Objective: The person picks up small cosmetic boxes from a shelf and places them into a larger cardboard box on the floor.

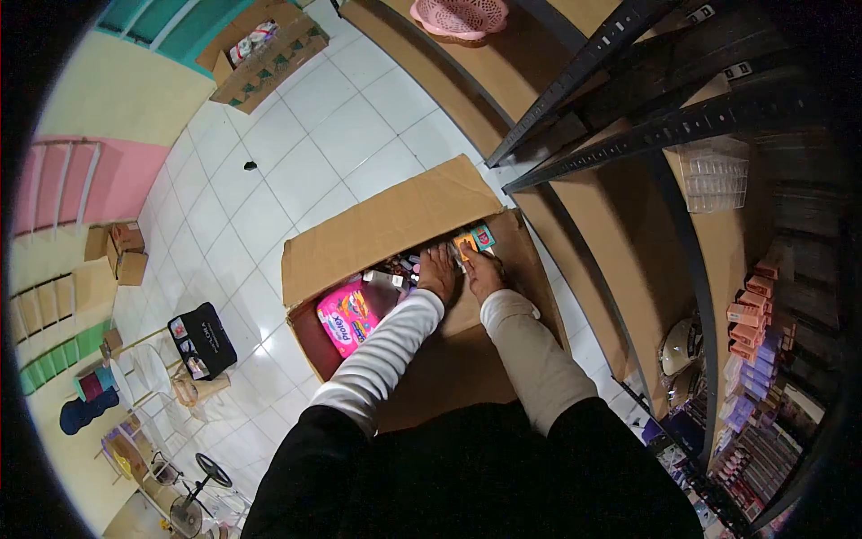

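Observation:
Both of my hands reach into an open cardboard box (386,216) on the tiled floor. My left hand (437,274) lies over small dark and purple items (402,265), its fingers reaching forward; whether it grips any of them is hidden. Close to its right, my right hand (483,272) touches a small orange packet (464,242), with its fingertips partly hidden. A teal packet (483,237) lies beside the orange one. On the box's left side sit a pink package (348,316) and a white item (383,279).
Metal-framed shelves (620,135) rise close on the right, holding a pink basket (460,16), a clear tray (716,180) and several cosmetic packs (750,323). A black bag (214,340) lies on the floor at left. Another carton (269,74) stands at the top left.

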### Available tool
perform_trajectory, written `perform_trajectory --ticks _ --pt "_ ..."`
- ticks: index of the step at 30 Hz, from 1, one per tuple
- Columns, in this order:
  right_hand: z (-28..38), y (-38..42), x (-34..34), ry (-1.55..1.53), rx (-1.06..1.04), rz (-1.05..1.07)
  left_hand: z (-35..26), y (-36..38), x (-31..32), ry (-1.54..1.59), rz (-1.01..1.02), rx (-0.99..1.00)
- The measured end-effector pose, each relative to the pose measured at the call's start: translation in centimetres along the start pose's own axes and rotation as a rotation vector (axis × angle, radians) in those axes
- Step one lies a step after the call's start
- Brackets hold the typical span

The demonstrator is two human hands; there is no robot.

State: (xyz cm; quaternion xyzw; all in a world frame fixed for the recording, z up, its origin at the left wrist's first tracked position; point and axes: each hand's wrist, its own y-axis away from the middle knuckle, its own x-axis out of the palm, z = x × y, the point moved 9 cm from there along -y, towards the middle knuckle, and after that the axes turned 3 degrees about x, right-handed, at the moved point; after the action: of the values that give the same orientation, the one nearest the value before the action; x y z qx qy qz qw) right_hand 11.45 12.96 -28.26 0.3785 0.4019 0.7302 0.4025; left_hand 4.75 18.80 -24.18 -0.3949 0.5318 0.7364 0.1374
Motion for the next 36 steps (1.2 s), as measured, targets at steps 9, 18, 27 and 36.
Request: perform_trajectory --ticks 9,18,27,36 --pt "-2.0 -2.2 0.1 -0.087 0.042 -0.045 0.4 1.0 -0.7 0.020 -0.032 -0.098" --pt "-1.5 -0.6 -0.8 0.028 0.137 -0.089 0.1 0.4 -1.0 0.192 -0.034 -0.061" --pt "0.1 3.2 -2.3 0.161 0.177 -0.130 -1.8 1.8 -1.8 0.008 -0.068 0.003" --pt "5.7 18.5 -0.7 0.063 0.013 0.423 -6.6 11.1 -1.4 0.220 -0.022 0.349"
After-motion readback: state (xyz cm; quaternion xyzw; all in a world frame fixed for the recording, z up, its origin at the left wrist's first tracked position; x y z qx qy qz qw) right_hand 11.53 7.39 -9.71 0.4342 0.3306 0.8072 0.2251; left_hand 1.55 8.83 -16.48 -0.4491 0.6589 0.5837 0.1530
